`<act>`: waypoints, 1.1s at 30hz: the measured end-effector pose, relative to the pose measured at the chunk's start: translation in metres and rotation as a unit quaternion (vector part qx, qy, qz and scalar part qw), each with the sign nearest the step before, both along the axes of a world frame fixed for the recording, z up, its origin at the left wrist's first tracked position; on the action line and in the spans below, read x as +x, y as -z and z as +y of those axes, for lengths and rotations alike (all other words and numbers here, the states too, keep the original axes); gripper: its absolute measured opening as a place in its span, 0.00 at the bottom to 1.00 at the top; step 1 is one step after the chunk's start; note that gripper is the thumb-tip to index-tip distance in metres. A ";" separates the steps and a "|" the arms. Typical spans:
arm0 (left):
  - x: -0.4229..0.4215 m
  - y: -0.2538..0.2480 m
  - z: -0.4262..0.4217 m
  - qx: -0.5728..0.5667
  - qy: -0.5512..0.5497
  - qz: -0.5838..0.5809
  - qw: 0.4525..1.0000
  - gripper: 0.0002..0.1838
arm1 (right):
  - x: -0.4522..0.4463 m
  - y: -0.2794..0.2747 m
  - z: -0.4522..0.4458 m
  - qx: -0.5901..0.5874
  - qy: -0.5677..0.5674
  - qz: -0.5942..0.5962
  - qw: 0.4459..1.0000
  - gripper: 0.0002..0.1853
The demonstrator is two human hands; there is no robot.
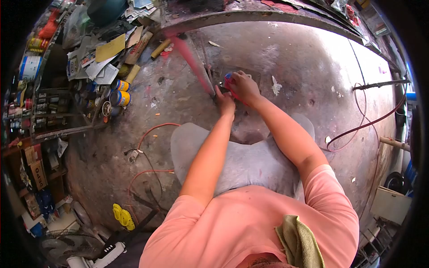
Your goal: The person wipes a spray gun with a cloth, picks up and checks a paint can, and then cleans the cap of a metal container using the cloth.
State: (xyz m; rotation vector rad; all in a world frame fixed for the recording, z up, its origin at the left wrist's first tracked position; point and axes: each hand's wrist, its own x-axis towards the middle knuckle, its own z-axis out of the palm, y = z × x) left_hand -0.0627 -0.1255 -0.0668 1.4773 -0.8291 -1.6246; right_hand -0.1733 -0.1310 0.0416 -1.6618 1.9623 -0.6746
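My right hand is closed around a small bright pink container with a blue top, mostly covered by the fingers. Just to its left, my left hand is closed, with its thumb and fingers up against the container's lower side. A small dark and silvery bit shows at its fingertips, too small to name. Beside the left hand stands a metal table leg smeared with pink, its foot close to my fingers. Both hands are low over the stained floor, in front of my knees.
A table edge runs across the top. To the left are paint cans and a pile of papers. A red hose and cords lie on the floor. Yellow slippers and a fan sit at lower left.
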 end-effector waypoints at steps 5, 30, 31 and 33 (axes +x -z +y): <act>-0.009 -0.022 0.005 0.003 -0.055 0.104 0.993 0.38 | 0.024 0.009 -0.036 -0.028 0.062 0.052 0.996 0.09; 0.006 -0.030 0.007 0.004 0.048 0.136 0.989 0.32 | 0.033 0.021 -0.008 0.065 -0.026 0.093 0.993 0.15; 0.006 -0.025 0.006 0.001 0.057 0.114 0.992 0.32 | 0.030 0.016 -0.010 0.068 -0.045 0.107 0.991 0.15; 0.007 -0.023 0.006 -0.006 0.082 0.060 0.995 0.36 | 0.023 0.008 -0.005 0.053 -0.071 0.120 0.989 0.14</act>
